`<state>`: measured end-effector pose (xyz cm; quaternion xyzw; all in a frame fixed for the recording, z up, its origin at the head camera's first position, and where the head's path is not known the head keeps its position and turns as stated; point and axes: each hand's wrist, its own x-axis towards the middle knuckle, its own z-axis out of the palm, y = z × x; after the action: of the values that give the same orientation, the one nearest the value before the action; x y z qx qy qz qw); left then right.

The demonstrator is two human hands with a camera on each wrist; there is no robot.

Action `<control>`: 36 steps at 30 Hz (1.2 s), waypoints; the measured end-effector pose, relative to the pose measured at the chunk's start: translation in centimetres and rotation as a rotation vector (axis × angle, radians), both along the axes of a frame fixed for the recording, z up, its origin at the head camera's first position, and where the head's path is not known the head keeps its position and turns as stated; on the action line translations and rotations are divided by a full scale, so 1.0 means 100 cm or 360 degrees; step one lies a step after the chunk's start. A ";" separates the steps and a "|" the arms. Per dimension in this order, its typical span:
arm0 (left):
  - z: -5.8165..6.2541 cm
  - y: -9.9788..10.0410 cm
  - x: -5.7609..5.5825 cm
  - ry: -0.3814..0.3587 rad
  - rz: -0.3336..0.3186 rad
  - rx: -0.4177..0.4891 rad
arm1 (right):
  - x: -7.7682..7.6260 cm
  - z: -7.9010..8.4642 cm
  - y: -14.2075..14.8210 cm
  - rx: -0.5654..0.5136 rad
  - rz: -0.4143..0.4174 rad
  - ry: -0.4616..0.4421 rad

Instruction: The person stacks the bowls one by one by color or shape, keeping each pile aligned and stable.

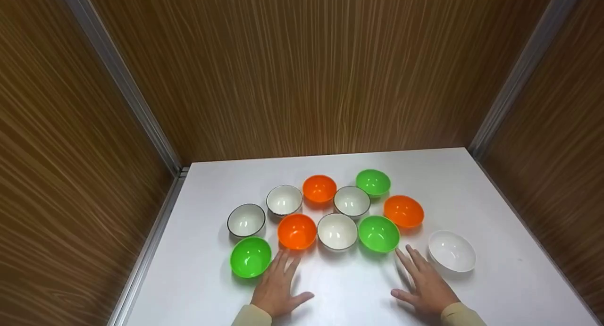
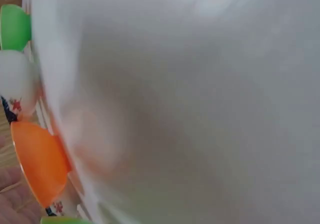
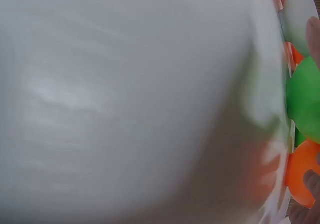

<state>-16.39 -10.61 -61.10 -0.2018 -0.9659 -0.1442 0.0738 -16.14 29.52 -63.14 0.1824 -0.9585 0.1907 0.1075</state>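
Observation:
In the head view my left hand (image 1: pixel 277 289) is spread with straight fingers over the table, between a green bowl (image 1: pixel 251 257) and an orange bowl (image 1: pixel 297 231); whether the fingertips touch either one I cannot tell. My right hand (image 1: pixel 426 288), also with extended fingers, hovers near a green bowl (image 1: pixel 379 234) and left of a plain white bowl (image 1: pixel 452 251). Neither hand holds anything. A dark-rimmed white bowl (image 1: pixel 337 232) sits between the front orange and green ones. In the left wrist view, an orange bowl (image 2: pixel 42 161) shows beside the fingers (image 2: pixel 17 204).
Behind stand more dark-rimmed white bowls (image 1: pixel 284 200), orange bowls (image 1: pixel 320 189) and a green bowl (image 1: pixel 373 182), all upright and close together. The white table (image 1: pixel 188 269) is enclosed by wood-grain panels (image 1: pixel 302 80) at the back and both sides.

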 end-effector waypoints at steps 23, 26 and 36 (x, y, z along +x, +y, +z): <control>0.035 -0.099 -0.030 -0.0117 0.0733 0.0604 | 0.006 0.015 -0.009 -0.0202 -0.0112 -0.0131; 0.035 -0.103 -0.030 -0.0293 0.0802 0.0649 | 0.007 0.015 -0.010 -0.0188 -0.0098 -0.0139; 0.027 -0.108 -0.032 -0.0684 0.0880 0.0791 | 0.010 0.013 -0.014 -0.0137 -0.0048 -0.0125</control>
<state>-19.62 -21.44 -58.43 0.1234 -0.9130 -0.3861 -0.0470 -15.17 28.15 -61.84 0.1555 -0.9556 0.2372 0.0803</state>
